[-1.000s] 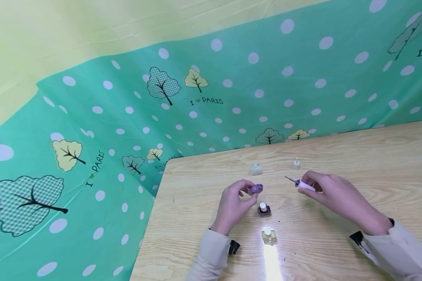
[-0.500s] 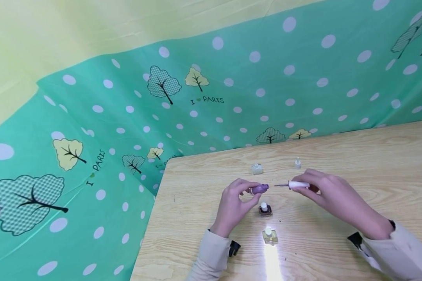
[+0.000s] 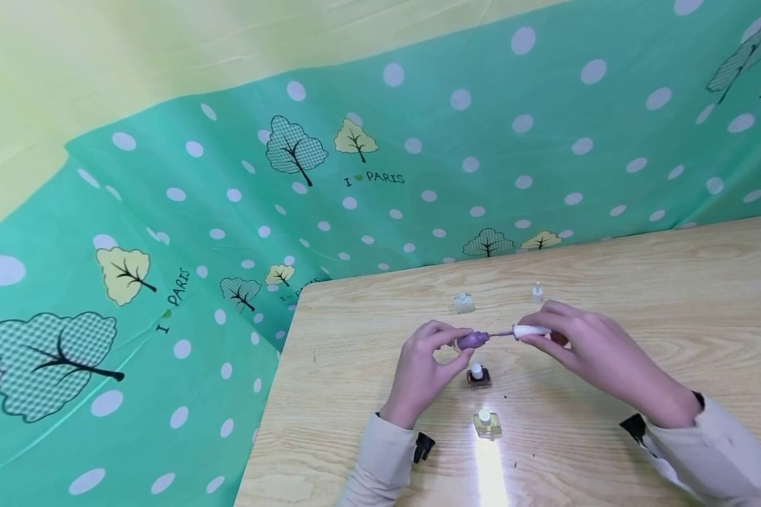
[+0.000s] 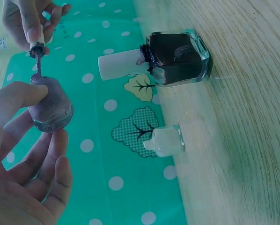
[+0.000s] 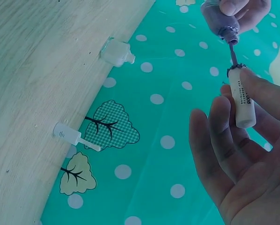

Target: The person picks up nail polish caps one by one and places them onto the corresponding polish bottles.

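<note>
My left hand (image 3: 421, 366) pinches a purple nail polish bottle (image 3: 473, 340) between thumb and fingers, its neck turned to the right. Opposite it, my right hand (image 3: 590, 348) pinches the white brush cap (image 3: 530, 331). The purple-coated brush stem (image 5: 233, 54) reaches into the bottle's mouth, and a length of stem still shows between cap and neck. Dried polish rings the cap's lower edge in the right wrist view. Both hands are above the table. Below the bottle stands a dark nail polish bottle (image 4: 177, 58) with its white cap on.
On the wooden table (image 3: 330, 394), an uncapped whitish bottle (image 3: 463, 303) stands at the back, with a white brush cap (image 3: 537, 293) upright to its right, brush up. A capped pale yellow bottle (image 3: 487, 424) stands nearer the front. A green dotted cloth (image 3: 228, 232) hangs behind.
My right hand has moved left and levelled the brush, whose tip has entered the purple bottle's mouth. The left hand has turned the bottle's neck rightward toward it.
</note>
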Action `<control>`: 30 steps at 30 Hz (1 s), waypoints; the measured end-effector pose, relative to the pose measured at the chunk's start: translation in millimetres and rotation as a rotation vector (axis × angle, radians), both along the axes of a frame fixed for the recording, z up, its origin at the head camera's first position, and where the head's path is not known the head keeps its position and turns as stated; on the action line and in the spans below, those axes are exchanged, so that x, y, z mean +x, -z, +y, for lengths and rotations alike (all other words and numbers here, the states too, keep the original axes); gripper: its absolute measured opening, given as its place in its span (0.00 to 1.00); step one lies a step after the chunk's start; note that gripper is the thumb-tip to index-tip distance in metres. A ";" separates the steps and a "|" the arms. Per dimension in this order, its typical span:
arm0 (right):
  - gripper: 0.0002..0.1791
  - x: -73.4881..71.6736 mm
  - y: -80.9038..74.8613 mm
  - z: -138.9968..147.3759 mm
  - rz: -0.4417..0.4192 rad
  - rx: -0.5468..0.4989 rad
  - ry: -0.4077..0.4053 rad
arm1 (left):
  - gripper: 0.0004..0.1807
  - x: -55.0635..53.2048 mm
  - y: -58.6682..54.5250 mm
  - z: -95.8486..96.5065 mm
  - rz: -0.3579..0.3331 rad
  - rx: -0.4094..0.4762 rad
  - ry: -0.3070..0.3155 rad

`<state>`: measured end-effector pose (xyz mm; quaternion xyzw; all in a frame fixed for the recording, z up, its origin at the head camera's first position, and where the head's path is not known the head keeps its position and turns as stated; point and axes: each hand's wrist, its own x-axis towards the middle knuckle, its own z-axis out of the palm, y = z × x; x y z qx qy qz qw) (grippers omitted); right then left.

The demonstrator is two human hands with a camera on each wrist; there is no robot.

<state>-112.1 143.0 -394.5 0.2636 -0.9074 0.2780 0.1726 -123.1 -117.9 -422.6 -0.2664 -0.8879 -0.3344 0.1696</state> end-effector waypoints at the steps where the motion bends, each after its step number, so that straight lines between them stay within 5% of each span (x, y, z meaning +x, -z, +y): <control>1: 0.09 0.0 -0.2 -0.2 -0.003 0.001 0.001 | 0.13 0.0 -0.2 0.1 0.000 0.000 0.000; 30: 0.07 1.4 1.8 -16.1 -0.015 0.013 -0.072 | 0.14 7.4 -4.0 12.0 0.119 -0.090 0.048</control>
